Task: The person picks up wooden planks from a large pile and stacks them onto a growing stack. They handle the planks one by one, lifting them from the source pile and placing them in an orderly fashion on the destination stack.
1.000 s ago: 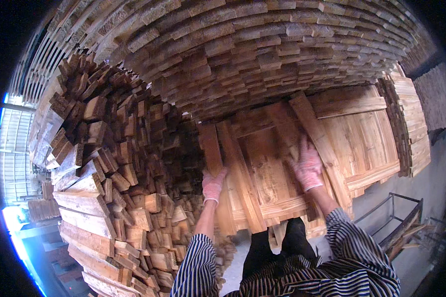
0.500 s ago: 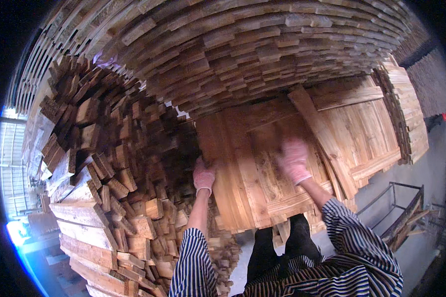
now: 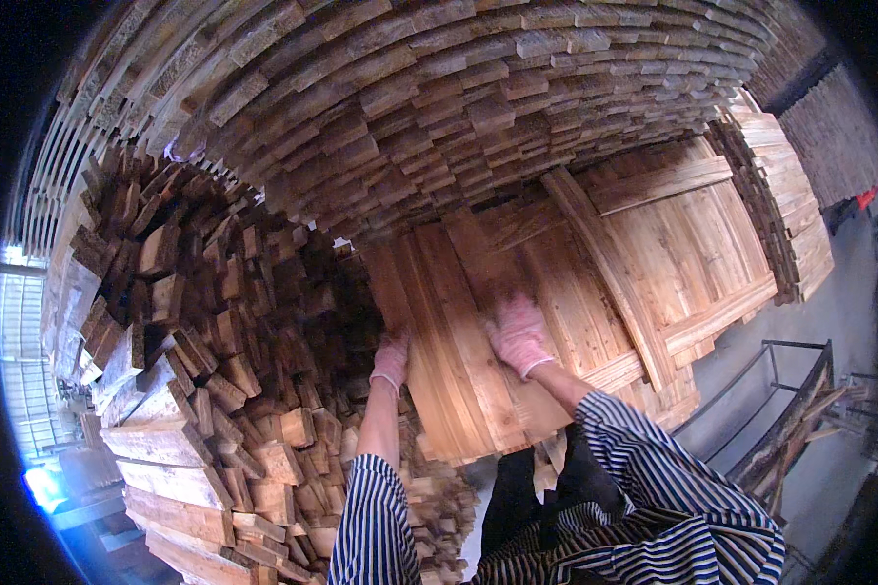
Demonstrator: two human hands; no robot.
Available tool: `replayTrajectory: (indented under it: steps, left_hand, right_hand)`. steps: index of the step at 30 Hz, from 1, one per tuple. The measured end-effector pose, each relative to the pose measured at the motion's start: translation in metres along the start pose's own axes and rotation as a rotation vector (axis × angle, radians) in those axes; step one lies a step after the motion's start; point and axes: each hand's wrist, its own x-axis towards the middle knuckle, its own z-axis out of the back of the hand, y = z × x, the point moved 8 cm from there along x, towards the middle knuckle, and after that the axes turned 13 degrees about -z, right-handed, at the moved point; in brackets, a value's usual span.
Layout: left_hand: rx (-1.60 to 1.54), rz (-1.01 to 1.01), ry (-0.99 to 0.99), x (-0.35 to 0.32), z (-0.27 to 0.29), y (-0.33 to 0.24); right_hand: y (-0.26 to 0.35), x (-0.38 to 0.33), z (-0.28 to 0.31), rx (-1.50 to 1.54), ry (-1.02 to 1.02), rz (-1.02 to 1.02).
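Both my hands wear pink gloves. My left hand (image 3: 390,359) is closed at the left edge of a row of flat wooden boards (image 3: 449,341), its fingers partly hidden beside the edge. My right hand (image 3: 519,333) lies on top of the boards, fingers stretched out and slightly blurred, thumb toward the left. Between the hands, several boards lie side by side, running away from me. A narrow batten (image 3: 605,273) lies lengthwise over the layer, right of my right hand.
A high stack of boards (image 3: 439,117) rises behind the layer. At left stands a heap of short wood blocks (image 3: 244,380). A metal frame (image 3: 766,400) stands on the floor at lower right. Another board stack (image 3: 785,195) is at far right.
My right hand has moved left across the boards, closer to my left hand, and a blurred board lies beside it. My left hand stays at the left edge.
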Motion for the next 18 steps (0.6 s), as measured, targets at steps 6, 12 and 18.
replayTrajectory:
  steps: [6, 12, 18]
  left_hand:
    - [0.344, -0.163, 0.089, -0.022, -0.018, -0.035]
    - [0.293, -0.188, 0.165, -0.085, -0.049, 0.0]
    - [0.733, -0.206, 0.276, -0.088, -0.077, -0.036]
  right_hand:
    - [-0.104, 0.001, 0.079, 0.019, -0.441, -0.019]
    - [-0.263, 0.017, 0.116, 0.212, -0.544, -0.006]
    - [-0.119, -0.035, 0.041, 0.108, -0.503, 0.025]
